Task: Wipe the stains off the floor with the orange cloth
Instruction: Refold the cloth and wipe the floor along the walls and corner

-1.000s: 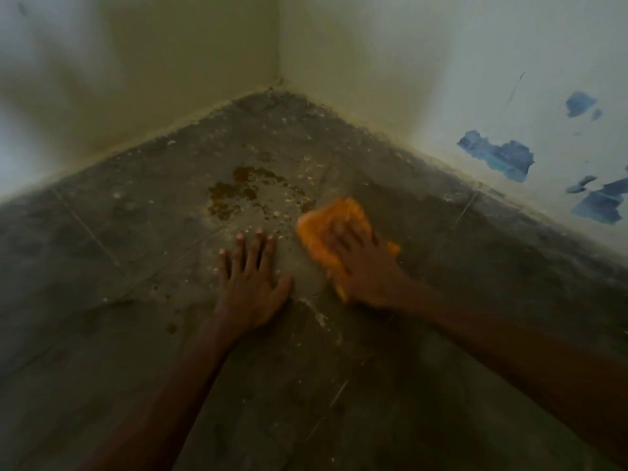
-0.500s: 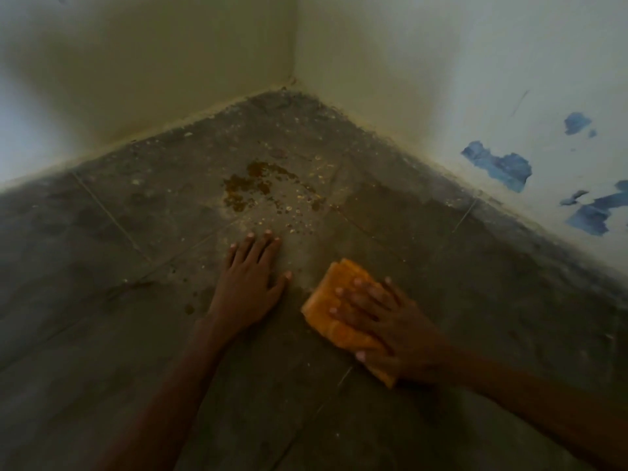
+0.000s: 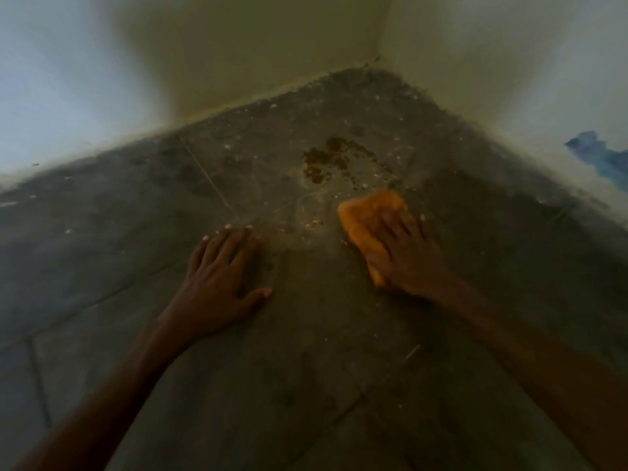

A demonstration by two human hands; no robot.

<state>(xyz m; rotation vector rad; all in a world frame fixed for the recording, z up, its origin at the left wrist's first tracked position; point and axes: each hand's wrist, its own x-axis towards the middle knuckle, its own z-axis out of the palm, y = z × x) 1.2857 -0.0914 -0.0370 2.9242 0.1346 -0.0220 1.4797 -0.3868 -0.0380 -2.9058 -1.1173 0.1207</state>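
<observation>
the right hand (image 3: 404, 253) lies flat on a folded orange cloth (image 3: 365, 215). its grip is wide: the fingers are spread and straight, pressing the cloth down onto the dark grey tiled floor (image 3: 306, 368) rather than curling round it. the cloth shows beyond the fingertips, toward the corner of the room, and along the thumb side of the hand. its near end peeks out just by the base of the thumb. the picture is blurred around this hand, so finer detail of the fingers is hard to make out.

ahead of the right fingertips and a little to the left sits a blotchy patch of brown stains (image 3: 324, 161), near the cloth's far edge but apart from it. pale crumbs (image 3: 312, 225) are scattered between the stains and the two hands, some just beside the cloth's left edge.

to the left of the right hand, well apart from the cloth, the left hand (image 3: 217, 283) is planted palm down on the floor. its grip is wide too, with fingers straight and close together and the thumb out to the side, holding nothing.

past the stains two pale cream walls (image 3: 255, 45) meet in a corner. on the wall to the right of the right hand there is a ragged blue patch (image 3: 598, 158).
</observation>
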